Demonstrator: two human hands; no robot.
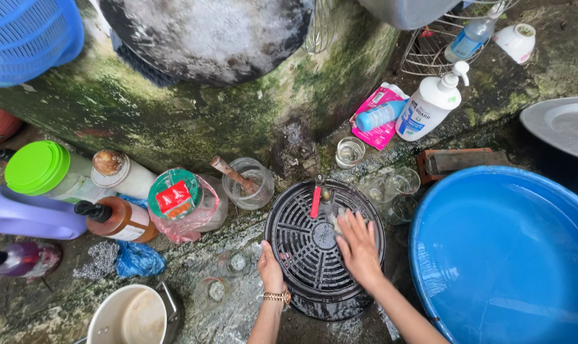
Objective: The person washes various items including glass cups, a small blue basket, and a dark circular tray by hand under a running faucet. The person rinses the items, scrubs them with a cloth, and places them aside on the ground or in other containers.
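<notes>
Your right hand (358,245) lies flat, fingers spread, on top of the round black grate (314,245), pressing a pale scrubber that barely shows under the fingertips. Your left hand (270,267) grips the grate's left rim, with a gold watch (277,297) on the wrist. The grate sits on wet ground under a tap (317,185) with a red handle, at the foot of a mossy wall (174,121). Just right of it stand clear glasses (391,191), and beyond them a big blue basin (505,255). To the left, a glass jar (251,185) holds a stick, next to a bagged jar (184,204), a brown bottle (117,220) and a green-lidded jar (44,171). A white pump bottle (432,105) leans by the wall above.
</notes>
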